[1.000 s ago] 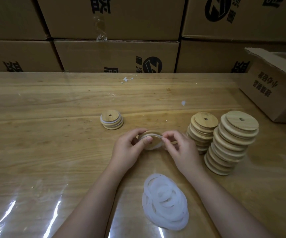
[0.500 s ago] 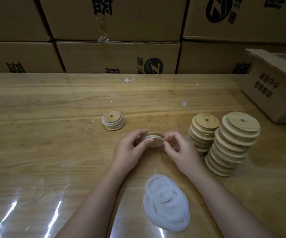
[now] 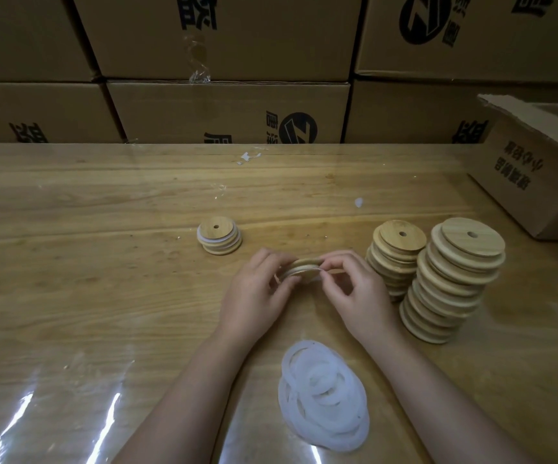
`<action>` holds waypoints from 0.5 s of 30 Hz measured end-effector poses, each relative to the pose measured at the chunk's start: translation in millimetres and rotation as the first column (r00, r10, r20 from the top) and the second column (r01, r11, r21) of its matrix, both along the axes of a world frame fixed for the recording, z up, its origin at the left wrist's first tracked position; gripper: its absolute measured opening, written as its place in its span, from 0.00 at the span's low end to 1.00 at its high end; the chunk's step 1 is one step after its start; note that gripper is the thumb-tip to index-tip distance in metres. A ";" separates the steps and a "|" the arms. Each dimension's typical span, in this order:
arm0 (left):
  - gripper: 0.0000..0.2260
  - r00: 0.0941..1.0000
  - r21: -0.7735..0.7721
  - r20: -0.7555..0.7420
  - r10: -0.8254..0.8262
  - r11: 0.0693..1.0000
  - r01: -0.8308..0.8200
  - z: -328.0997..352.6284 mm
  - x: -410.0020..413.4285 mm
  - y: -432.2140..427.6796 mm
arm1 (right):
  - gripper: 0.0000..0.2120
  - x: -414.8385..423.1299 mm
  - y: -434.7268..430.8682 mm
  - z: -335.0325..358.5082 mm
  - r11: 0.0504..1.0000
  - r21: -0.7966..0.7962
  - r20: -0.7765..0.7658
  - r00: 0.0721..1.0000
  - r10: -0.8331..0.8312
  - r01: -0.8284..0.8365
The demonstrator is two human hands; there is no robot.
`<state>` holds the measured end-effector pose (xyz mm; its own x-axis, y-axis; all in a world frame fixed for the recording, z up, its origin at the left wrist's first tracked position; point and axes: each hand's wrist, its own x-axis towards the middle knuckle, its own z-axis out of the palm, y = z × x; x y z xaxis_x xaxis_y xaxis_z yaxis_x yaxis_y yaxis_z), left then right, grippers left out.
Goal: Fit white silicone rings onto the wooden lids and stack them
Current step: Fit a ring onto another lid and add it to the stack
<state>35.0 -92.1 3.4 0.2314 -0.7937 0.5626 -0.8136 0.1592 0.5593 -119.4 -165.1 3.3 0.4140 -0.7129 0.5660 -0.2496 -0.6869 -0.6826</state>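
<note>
Wooden lid (image 3: 305, 266) pinched edge-on in left hand (image 3: 254, 296) grip, at middle of tabletop (image 3: 103, 296); right hand (image 3: 359, 296) grip nipping white ring (image 3: 319, 269) at lid's rim. Best worked round bit by bit: pin seated part with left thumb, stretch lightly, check for twists before adding to small stack (image 3: 220, 238).

The left forearm (image 3: 184, 396) and right forearm (image 3: 438, 393) rise bare from the bottom edge and converge toward the middle of the frame. Just left of centre, the left hand (image 3: 254, 296) curls its fingers (image 3: 266, 259) and thumb round one edge of a wooden lid (image 3: 304, 266). Just right of centre, the right hand (image 3: 359, 296) pinches the opposite edge, its fingers bent. The backs of both hands face the camera.
</note>
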 end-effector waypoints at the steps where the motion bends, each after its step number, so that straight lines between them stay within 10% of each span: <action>1: 0.09 1.000 -0.007 -0.010 -0.009 1.000 0.009 0.6 0.7 -0.3 | 0.04 0.1 0.2 0.0 1.000 0.010 0.013 1.000 0.001 -0.001; 15: 0.11 0.968 -0.037 -0.245 -0.054 0.998 0.046 -3.2 5.8 -3.3 | 0.03 -1.5 -1.5 -0.4 0.997 -0.068 -0.055 0.998 -0.031 0.027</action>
<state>40.8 -95.4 0.2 0.3261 -0.7910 0.5176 -0.6422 0.2164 0.7354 -120.9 -166.7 2.9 0.4263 -0.6862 0.5893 -0.3068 -0.7226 -0.6195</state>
